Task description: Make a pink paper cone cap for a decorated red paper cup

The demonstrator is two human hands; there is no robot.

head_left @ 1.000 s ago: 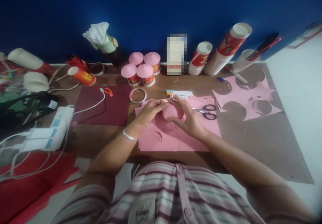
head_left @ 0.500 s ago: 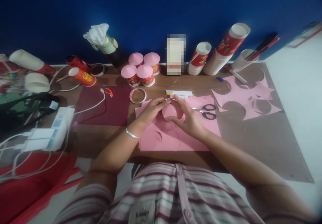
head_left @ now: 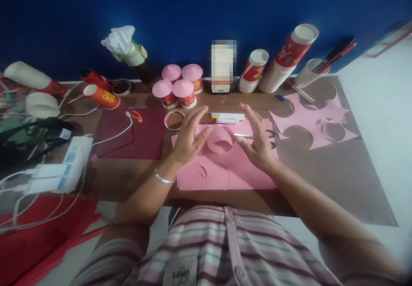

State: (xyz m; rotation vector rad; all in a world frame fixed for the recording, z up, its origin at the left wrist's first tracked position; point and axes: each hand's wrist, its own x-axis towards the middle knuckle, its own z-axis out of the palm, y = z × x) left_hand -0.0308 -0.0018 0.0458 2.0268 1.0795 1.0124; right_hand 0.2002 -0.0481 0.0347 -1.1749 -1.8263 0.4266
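Observation:
A curled piece of pink paper (head_left: 220,141) rests on the pink sheets (head_left: 251,174) in front of me. My left hand (head_left: 189,138) is raised to the left of it, fingers apart and holding nothing. On the other side, my right hand (head_left: 259,142) is also open and empty, its thumb above the scissors (head_left: 243,136). The scissors' dark handles are partly hidden behind that hand. Just beyond the curled paper lie several pens (head_left: 228,118). A roll of tape (head_left: 174,120) sits past my left fingers.
Several small paper cups with pink cone tops (head_left: 183,88) stand at the back, beside a phone (head_left: 222,67). Stacked red cups (head_left: 286,58) and a pen cup (head_left: 310,73) are back right. Pink scraps (head_left: 312,123) lie right; a power strip (head_left: 75,161) with cables lies left.
Both hands have let go of the curled pink paper and moved apart, left hand leftward, right hand rightward. The paper stays on the sheets. The view has shifted slightly.

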